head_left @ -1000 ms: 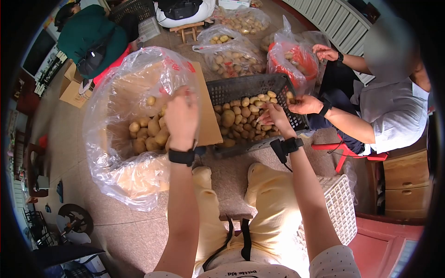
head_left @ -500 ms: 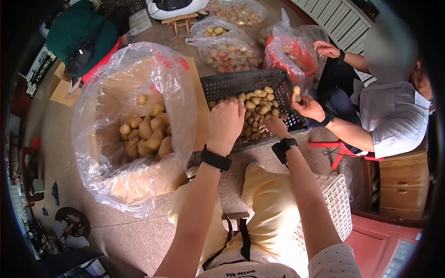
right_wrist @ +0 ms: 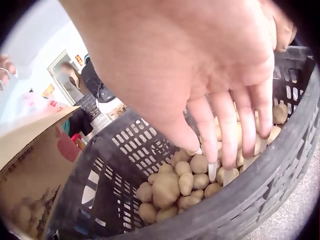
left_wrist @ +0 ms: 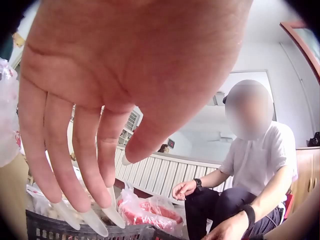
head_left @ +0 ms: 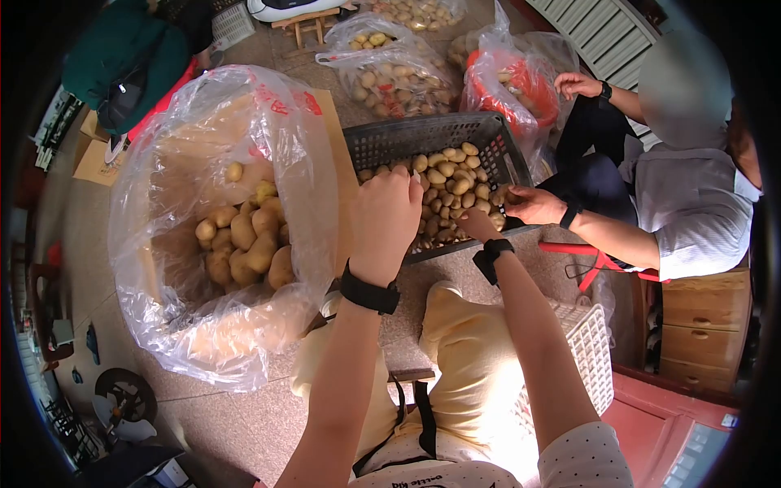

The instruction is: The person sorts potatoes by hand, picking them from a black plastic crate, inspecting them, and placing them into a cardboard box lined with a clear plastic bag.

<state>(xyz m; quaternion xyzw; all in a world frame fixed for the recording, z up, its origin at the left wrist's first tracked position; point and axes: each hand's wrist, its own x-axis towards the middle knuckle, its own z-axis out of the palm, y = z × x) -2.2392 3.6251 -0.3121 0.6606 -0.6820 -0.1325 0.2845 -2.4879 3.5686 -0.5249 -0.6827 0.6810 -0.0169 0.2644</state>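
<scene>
The left hand hovers over the left part of a black crate, beside a cardboard flap; its fingers hang loosely bent with nothing between them in the left wrist view. At the crate's near side, the right hand has its fingers pointing down at small potatoes. The right wrist view shows these fingers long and slightly spread over the potatoes, and no potato is gripped. Whether the fingertips touch them is unclear. Larger potatoes lie in the bag-lined cardboard box on the left.
A seated person at the right has one hand at the crate's right edge. Bags of potatoes and a red container in plastic stand behind the crate. A white basket is near the right leg.
The left hand has moved right, from over the box to over the crate. The right hand has shifted down toward the crate's near side. The other person's raised potato has been lowered from view.
</scene>
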